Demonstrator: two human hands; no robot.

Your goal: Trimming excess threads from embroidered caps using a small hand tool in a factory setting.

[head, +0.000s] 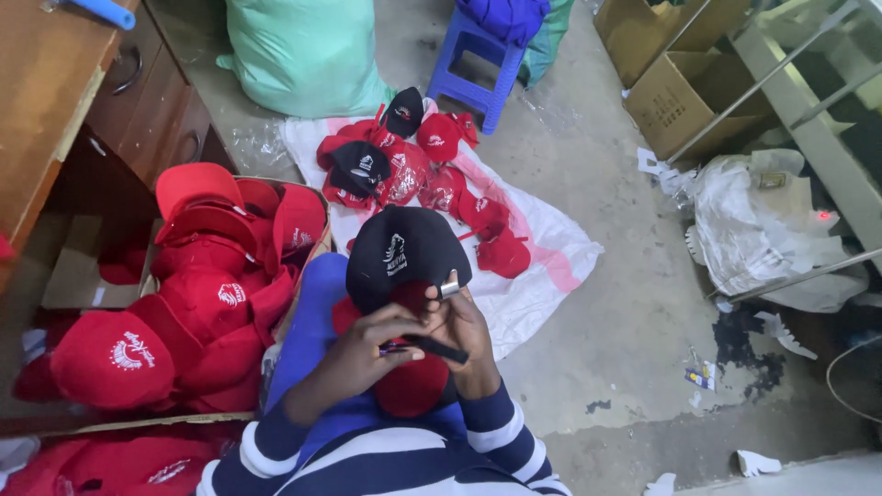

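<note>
A black cap (pixel 401 253) with a white embroidered emblem on its front panel is sitting in the person's lap, near the middle of the scene, its rounded crown facing up and its black strap with a small metal buckle (pixel 448 287) sticking out at the right side. Under it a red cap (pixel 411 386) is lying, showing below the hands and as a sliver at the black cap's near edge. The left hand (pixel 367 344) is curling around the near edge of the caps, fingers bent and closed on a thin dark piece, which looks like the strap end, though the exact thing is hard to tell. The right hand (pixel 464 326) is pressing close against the left, fingers folded narrow and pinching the same dark strip (pixel 439 348) that is poking out to the right. Both arms are wearing blue-and-white striped sleeves (pixel 496 432). To the left, a cardboard box (pixel 308 266) is brimming with red caps (pixel 211 294) bearing white emblems, and more are piling on the floor near it. Farther away, a white sack sheet (pixel 542 266) is spread on the concrete floor, carrying a scatter of red and black caps (pixel 404 165), some in clear wrap. Beyond that a blue plastic stool (pixel 469 78) and a pale green sack (pixel 303 55) are standing, with a wooden table (pixel 46 101) at the far left and brown cartons (pixel 671 92) at the far right.
</note>
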